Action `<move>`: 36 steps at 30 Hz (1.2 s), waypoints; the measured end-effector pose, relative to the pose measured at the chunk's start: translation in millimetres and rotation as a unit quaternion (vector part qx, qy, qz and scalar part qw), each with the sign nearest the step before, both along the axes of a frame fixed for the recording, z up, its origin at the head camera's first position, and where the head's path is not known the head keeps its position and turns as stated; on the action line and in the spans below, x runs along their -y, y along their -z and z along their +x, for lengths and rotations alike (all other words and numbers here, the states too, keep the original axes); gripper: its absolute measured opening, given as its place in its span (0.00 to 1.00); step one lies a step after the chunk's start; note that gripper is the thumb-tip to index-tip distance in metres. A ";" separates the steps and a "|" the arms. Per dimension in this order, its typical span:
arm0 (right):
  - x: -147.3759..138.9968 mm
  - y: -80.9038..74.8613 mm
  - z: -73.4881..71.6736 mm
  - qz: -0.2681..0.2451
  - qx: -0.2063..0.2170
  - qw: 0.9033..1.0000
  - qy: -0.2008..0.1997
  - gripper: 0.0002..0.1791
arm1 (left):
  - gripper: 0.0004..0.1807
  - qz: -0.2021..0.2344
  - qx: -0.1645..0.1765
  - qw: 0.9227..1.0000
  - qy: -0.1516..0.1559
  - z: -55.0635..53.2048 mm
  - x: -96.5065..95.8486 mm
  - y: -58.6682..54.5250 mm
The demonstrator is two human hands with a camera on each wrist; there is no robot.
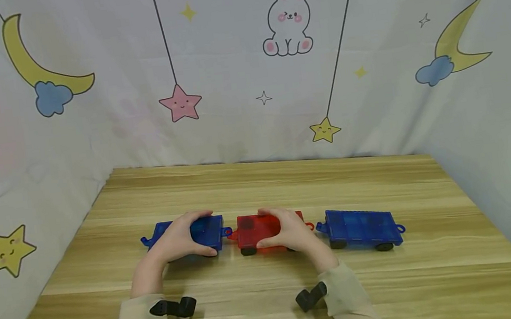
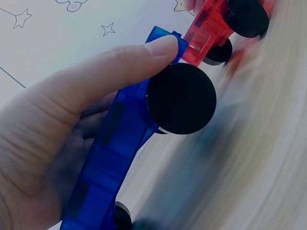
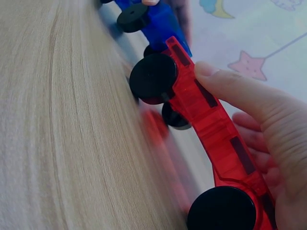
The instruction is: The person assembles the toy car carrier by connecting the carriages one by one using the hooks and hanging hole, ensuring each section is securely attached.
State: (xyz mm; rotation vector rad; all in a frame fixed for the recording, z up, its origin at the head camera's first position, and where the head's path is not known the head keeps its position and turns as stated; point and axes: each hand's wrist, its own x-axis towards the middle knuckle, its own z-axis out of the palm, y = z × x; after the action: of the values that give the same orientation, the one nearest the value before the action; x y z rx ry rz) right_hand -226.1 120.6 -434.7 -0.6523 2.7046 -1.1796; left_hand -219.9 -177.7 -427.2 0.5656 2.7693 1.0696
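Note:
My left hand [image 1: 175, 239] grips a translucent blue toy wagon [image 1: 208, 228] with black wheels, thumb along the near side and fingers over the far side. Beside it, a matching red wagon [image 1: 249, 230] is held across its width by my right hand [image 1: 291, 230]. The blue wagon's end ring overlaps the red wagon's hook in the head view. From the right wrist, the thumb [image 3: 208, 69] presses the red wagon's side [image 3: 218, 129]. A second blue wagon [image 1: 361, 225] stands untouched to the right, its hook close to the red wagon's ring.
All three wagons stand in a row on a wood-grain tabletop [image 1: 253, 298]. A pale curtain [image 1: 242, 129] printed with stars, moons and a rabbit surrounds its back and sides. Black wrist mounts [image 1: 185, 306] sit on both sleeves.

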 end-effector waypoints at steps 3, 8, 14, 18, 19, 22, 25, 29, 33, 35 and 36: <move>0.0 0.2 -0.1 0.000 -0.001 1.000 0.000 0.43 | 0.54 -0.001 -0.001 1.000 0.000 0.1 -0.4 0.0; -0.2 0.2 -0.1 0.002 0.003 1.000 0.002 0.43 | 0.54 -0.002 -0.001 1.000 0.000 -0.4 -1.3 0.5; -0.7 0.5 -0.2 0.006 0.000 1.000 0.002 0.43 | 0.53 -0.002 -0.001 1.000 0.004 -0.4 -2.7 0.0; -0.7 1.6 -1.2 0.010 -0.008 1.000 -0.002 0.43 | 0.53 -0.002 0.001 1.000 0.005 0.0 -3.2 -0.9; -0.6 1.6 -1.3 0.010 -0.009 1.000 -0.003 0.43 | 0.53 -0.003 0.001 1.000 0.005 0.0 -3.1 -0.8; -0.4 1.6 -1.4 0.010 -0.010 1.000 -0.003 0.43 | 0.53 -0.007 0.001 1.000 0.004 -0.4 -3.0 0.1; -0.3 1.4 -0.8 0.011 -0.009 1.000 -0.002 0.43 | 0.53 -0.010 0.001 1.000 0.002 -0.8 -2.9 1.1; -0.1 1.1 0.4 0.009 -0.005 1.000 0.000 0.43 | 0.54 -0.013 0.004 1.000 0.003 -1.2 -2.9 1.2; 0.1 1.4 0.4 0.010 -0.004 1.000 0.001 0.44 | 0.54 -0.017 0.005 1.000 0.005 -1.9 -2.9 0.7; 0.1 1.3 0.3 0.009 -0.006 1.000 0.000 0.44 | 0.54 -0.019 0.007 1.000 0.005 -2.0 -3.1 0.3; 0.0 1.4 0.2 0.009 -0.007 1.000 -0.001 0.44 | 0.54 -0.020 0.007 1.000 0.005 -2.1 -3.2 0.1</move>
State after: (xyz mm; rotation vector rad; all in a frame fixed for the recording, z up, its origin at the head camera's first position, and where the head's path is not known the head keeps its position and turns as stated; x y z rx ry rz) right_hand -225.9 120.6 -436.1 -0.6624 2.7227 -1.1534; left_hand -221.9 -174.6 -427.3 0.5644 2.7659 1.0104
